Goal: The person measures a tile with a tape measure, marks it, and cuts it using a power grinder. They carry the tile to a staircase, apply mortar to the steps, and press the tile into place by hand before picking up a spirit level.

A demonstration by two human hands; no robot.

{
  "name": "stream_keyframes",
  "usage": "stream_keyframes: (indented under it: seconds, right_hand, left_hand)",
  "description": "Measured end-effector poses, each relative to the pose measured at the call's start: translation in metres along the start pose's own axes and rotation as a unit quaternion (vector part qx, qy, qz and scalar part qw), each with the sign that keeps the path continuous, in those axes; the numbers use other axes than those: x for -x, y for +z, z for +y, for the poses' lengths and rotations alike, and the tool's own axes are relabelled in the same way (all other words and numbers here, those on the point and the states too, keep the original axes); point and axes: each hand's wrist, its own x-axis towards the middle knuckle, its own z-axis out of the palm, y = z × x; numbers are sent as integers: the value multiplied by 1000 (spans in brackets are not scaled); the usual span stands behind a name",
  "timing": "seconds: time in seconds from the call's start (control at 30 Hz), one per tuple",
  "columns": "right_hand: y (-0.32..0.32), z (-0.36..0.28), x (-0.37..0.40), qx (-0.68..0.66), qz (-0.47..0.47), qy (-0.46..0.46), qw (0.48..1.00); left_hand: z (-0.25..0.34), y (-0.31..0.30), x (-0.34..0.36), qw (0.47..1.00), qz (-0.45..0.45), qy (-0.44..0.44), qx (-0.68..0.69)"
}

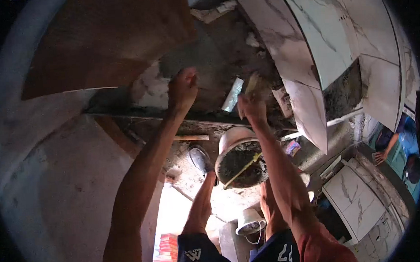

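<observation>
My left hand [182, 87] reaches forward with its fingers curled, pressed against a patch of wet grey mortar [202, 61] on the surface ahead; nothing shows in it. My right hand [251, 108] grips the pale wooden handle of a trowel [233, 94], whose silvery blade points left over the mortar. Below my right forearm stands a bucket of dark mortar [242, 163] with a yellow stick lying across its rim.
White marbled tiles [328, 41] cover the right side, with one bare mortar gap [342, 90]. My shoe [201, 158] rests on rubble below. A smaller bucket [249, 221] and loose tiles [358, 202] lie lower down. Another person in blue [403, 146] is at far right.
</observation>
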Motion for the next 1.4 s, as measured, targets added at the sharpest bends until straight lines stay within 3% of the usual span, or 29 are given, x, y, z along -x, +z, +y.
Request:
stream_keyframes:
  seconds: [0.03, 0.1, 0.17, 0.2, 0.23, 0.27, 0.33, 0.37, 0.43, 0.5, 0.53, 0.57, 0.6, 0.67, 0.7, 0.77, 0.83, 0.87, 0.93, 0.97, 1.07, 1.1, 1.13, 1.17, 1.2, 1.23, 1.27, 1.33, 1.4]
  right_hand:
    - [-24, -22, 40, -85, -19, 40, 995]
    - [-16, 18, 88, -45, 35, -181, 982]
    - [-73, -26, 151, -121, -29, -23, 992]
    - [-88, -23, 177, -196, -12, -43, 980]
    - [-98, -13, 203, -224, -113, 109, 962]
    - [-100, 5, 224, -207, -86, 23, 974]
    - [-106, 40, 266, -152, -94, 106, 978]
    - [-94, 61, 287, -159, -89, 109, 977]
    - [-69, 96, 323, -417, 35, 236, 877]
    - [-97, 87, 318, -355, 10, 234, 905]
    - [-111, 83, 315, -288, -14, 228, 930]
    - [-114, 82, 317, -304, -6, 243, 921]
    - [-118, 86, 317, -311, -38, 285, 906]
    - [-81, 118, 332, -517, 48, 323, 791]
    - [-83, 126, 339, -520, 51, 325, 788]
    - [-130, 88, 312, -452, -19, 310, 837]
    - [-111, 114, 319, -376, 6, 235, 896]
    - [-87, 135, 334, -346, 35, 180, 920]
    - [-128, 115, 325, -300, 10, 229, 926]
    - [-130, 119, 327, -305, 21, 239, 922]
    - [-133, 142, 328, -492, 146, 481, 711]
    - [-143, 161, 331, -676, 173, 458, 550]
    - [-169, 147, 299, -611, 265, 387, 638]
    - [-199, 149, 278, -547, 250, 365, 711]
    - [-206, 160, 254, -536, 276, 291, 743]
    - [-214, 172, 227, -519, 302, 213, 771]
    - [-235, 166, 198, -466, 317, 227, 794]
    - [-258, 165, 143, -325, 320, 236, 858]
    - [-291, 142, 101, -262, 338, 218, 877]
  left_hand:
    - [13, 13, -8, 992, -61, 38, -103]
    - [8, 40, -34, 987, -54, 45, -147]
    - [5, 57, -65, 979, -48, 50, -192]
    - [-3, 62, -75, 980, -46, 63, -185]
    - [-11, 68, -78, 980, -42, 77, -177]
    - [-26, 78, -77, 980, -53, 77, -178]
    - [-52, 98, -74, 963, -66, 163, -202]
    - [-40, 110, -58, 961, -98, 159, -203]
    - [-9, 142, -6, 965, -158, 112, -178]
    - [4, 179, 21, 969, -183, 71, -152]
    - [1, 198, 29, 964, -163, 132, -163]
    - [0, 217, 37, 956, -143, 191, -172]
    - [0, 235, 42, 955, -145, 190, -174]
    - [2, 266, 44, 952, -18, 210, -221]
    - [-1, 273, 46, 951, -23, 213, -223]
    - [-8, 282, 47, 989, -44, 84, -110]
    - [-1, 277, 47, 978, -66, 110, -162]
    - [-34, 286, 39, 984, -52, 117, -121]
    - [-32, 278, 32, 991, -88, 71, -66]
    - [-72, 288, 18, 995, -67, 69, -19]
    - [-49, 272, 24, 989, -80, 116, -41]
    - [-36, 262, 30, 988, -91, 63, -111]
    - [-17, 249, 38, 979, -98, 10, -181]
    - [-5, 236, 51, 978, -61, 58, -190]
    - [3, 221, 67, 974, -22, 104, -198]
    - [11, 207, 79, 975, 1, 92, -201]
    - [17, 191, 94, 976, 24, 78, -204]
    - [24, 150, 126, 975, -19, 17, -221]
    - [-2, 109, 156, 975, -2, 68, -210]
